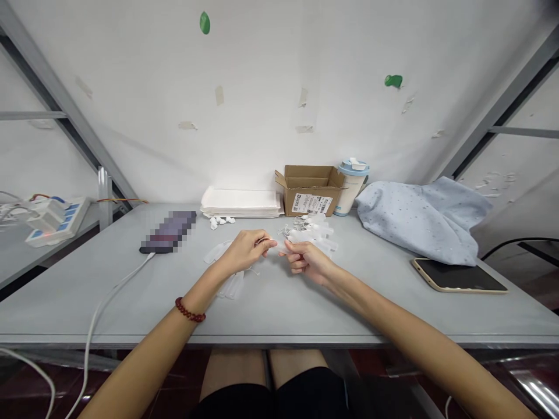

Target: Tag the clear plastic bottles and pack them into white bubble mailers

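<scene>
Both hands meet over the middle of the table. My left hand is closed in a pinch, with a thin pale cord showing at its fingers. Facing it, my right hand pinches a small translucent plastic piece between thumb and forefinger. That piece spans the narrow gap between the two hands. Just behind my right hand lies a pile of similar translucent pieces with thin cords. More translucent pieces rest under and beside my left wrist, partly hidden by it.
Along the wall stand a white paper stack, an open cardboard box and a lidded cup. Small white bits lie before the stack. A cabled phone is left; blue cloth partly covers another phone at right.
</scene>
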A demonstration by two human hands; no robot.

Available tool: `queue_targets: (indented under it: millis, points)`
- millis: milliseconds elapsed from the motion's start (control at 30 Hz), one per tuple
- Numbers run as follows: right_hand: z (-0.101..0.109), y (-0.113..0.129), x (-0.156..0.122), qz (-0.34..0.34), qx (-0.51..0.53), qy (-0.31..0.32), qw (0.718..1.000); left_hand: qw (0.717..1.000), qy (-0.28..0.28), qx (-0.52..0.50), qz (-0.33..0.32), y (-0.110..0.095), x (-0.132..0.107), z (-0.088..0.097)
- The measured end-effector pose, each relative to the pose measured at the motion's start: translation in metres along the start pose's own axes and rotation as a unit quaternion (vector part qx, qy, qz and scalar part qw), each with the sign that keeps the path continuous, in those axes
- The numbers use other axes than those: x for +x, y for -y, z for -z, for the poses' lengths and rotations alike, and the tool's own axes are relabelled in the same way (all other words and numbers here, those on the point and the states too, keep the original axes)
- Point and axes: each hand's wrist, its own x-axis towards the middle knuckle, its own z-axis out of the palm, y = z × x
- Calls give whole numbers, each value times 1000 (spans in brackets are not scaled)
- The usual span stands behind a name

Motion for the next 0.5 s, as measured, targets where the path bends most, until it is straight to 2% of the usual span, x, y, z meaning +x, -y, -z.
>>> queue_targets:
  millis: [167, 367, 500]
  points:
    - [0, 0, 0, -19, 17, 4, 1000, 1000, -2, -11, 3, 1, 0, 0]
    - [-1, 3, -2, 32, -16, -8, 999, 998, -15, -54, 21, 2, 1, 1]
    - [1, 9, -2, 83, -36, -38, 995, 995, -69, -65, 37, 14, 6, 15]
